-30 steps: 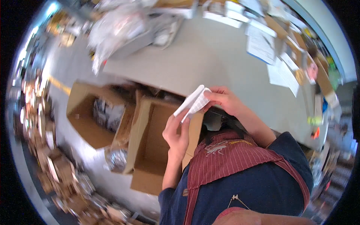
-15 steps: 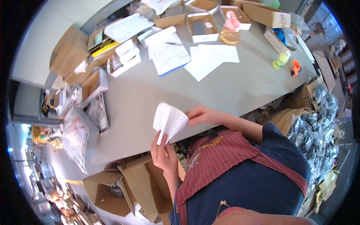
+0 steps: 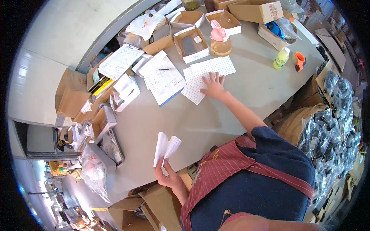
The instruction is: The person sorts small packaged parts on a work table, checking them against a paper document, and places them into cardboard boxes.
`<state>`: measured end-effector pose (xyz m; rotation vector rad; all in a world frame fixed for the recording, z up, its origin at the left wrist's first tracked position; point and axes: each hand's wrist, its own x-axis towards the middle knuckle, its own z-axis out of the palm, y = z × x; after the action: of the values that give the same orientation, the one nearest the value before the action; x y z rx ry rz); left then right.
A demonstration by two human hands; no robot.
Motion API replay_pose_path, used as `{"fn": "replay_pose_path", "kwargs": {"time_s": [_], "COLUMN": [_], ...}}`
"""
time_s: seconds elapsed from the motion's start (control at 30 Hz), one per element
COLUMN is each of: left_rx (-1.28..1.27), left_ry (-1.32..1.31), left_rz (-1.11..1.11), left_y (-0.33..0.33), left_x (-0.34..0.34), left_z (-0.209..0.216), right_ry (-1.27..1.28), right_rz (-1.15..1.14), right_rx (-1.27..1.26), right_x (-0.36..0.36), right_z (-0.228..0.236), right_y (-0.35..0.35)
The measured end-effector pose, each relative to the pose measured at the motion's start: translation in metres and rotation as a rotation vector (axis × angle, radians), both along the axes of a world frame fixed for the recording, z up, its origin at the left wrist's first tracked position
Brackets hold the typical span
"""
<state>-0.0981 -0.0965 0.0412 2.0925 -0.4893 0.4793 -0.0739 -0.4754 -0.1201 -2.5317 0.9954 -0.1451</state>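
My left hand (image 3: 169, 178), near the front edge of the table, pinches a white paper sheet (image 3: 161, 148) that is bent over into a loose fold, its ends pointing up. My right hand (image 3: 215, 86) reaches far forward with fingers spread, laid over two overlapping white sheets (image 3: 192, 91) covered in rows of small printed marks. Whether the fingertips press on the top sheet or hover just over it is hard to tell. Left of these sheets lies a clipboard (image 3: 163, 79) with written papers and a pen (image 3: 167, 69) on top.
Behind the sheets stand a pink-lidded jug (image 3: 221, 46) and a white open box (image 3: 191, 57) holding a dark phone-like slab. A yellow-green bottle (image 3: 281, 58) and an orange tape dispenser (image 3: 299, 61) are at the right. Bagged dark goods (image 3: 331, 131) pile beside the table; cartons (image 3: 162, 204) sit below.
My right hand has left the folded sheet and stretched forward to the sheets on the table. My left hand keeps the folded sheet, now lower in view. The view has shifted slightly.
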Motion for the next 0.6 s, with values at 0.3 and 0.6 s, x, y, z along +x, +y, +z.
{"fn": "replay_pose_path", "kwargs": {"time_s": [0.3, 0.6], "left_rx": [-0.107, -0.254], "left_ry": [0.117, 0.267], "left_rz": [0.035, -0.097], "left_y": [0.042, 0.054], "left_x": [0.034, 0.089], "left_z": [-0.013, -0.047], "right_ry": [-0.171, 0.060], "right_rz": [0.172, 0.010], "right_rx": [-0.087, -0.201], "right_x": [-0.042, -0.002], "right_z": [-0.022, 0.010], "right_y": [0.014, 0.046]}}
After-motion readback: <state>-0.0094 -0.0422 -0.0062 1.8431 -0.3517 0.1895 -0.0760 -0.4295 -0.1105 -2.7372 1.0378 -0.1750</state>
